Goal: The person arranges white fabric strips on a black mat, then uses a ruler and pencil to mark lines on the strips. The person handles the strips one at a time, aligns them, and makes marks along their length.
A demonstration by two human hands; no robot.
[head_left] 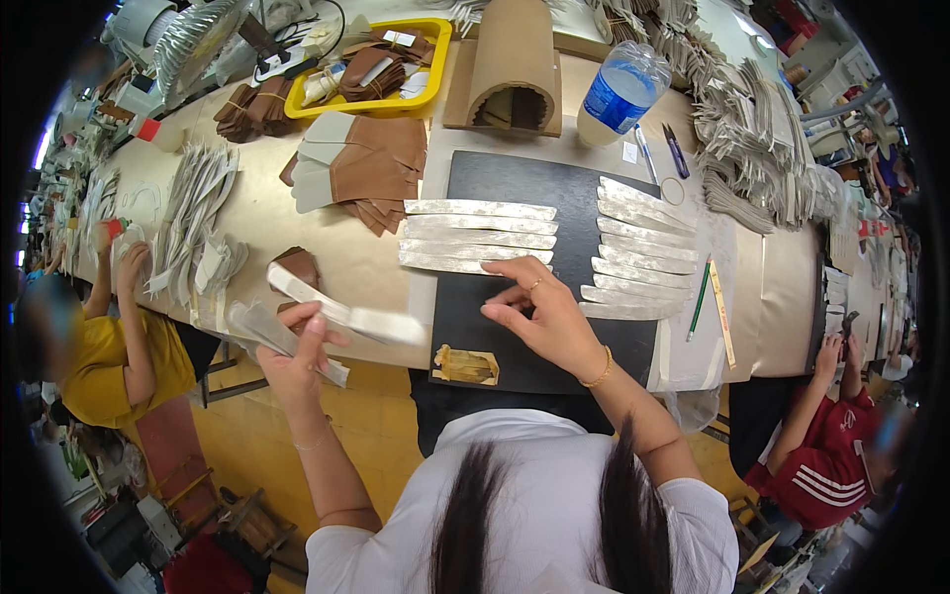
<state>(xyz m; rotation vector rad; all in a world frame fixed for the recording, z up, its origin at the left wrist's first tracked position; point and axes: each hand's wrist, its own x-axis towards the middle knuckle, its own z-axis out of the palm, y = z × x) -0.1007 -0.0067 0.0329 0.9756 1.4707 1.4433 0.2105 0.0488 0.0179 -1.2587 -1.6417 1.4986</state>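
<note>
My left hand (295,358) is closed on a small bundle of pale strips, its thumb and fingers pinched together. One white strip (381,325), smeared by motion, sticks out to the right of these fingers. Over the black board (485,317), my right hand (542,315) is open, thumb and index finger apart. Its index fingertip is at the lowest strip of the left row of silvery-white strips (480,239); whether it touches cannot be made out. Another row of curved silvery-white strips (643,249) lies on the board's right side, the strips partly overlapping.
A tan-stained patch (465,365) marks the board's front edge. Fanned brown and grey pieces (361,163), a yellow tray (435,74), a brown half-tube (513,59) and a plastic bottle (623,94) stand beyond. Pencils (700,302) lie right. Co-workers sit on both sides.
</note>
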